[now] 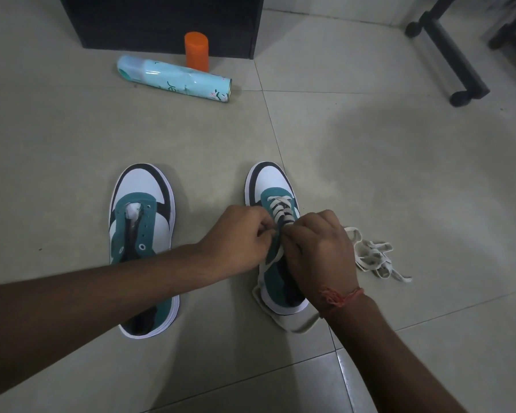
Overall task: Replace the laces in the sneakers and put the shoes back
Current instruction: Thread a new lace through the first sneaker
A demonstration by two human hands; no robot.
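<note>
Lacing is under way on 1 of 2 shoes. Right of frame centre, the teal, white and black sneaker (276,234) carries a flat cream lace (279,205) crossed through its front eyelets; the rear eyelets appear unthreaded, though the hands hide them. The left hand (236,236) and right hand (319,251) are both curled over the tongue area, each apparently pinching the lace. Left of centre, the matching unlaced sneaker (142,234) stands with bare eyelets. A loose cream lace bundle (373,257) lies just right of the laced shoe. Judgement: under half done; neither shoe is put back. On the light-blue spray can (173,79), upper left, the lettering is only partly visible and unreadable.
</note>
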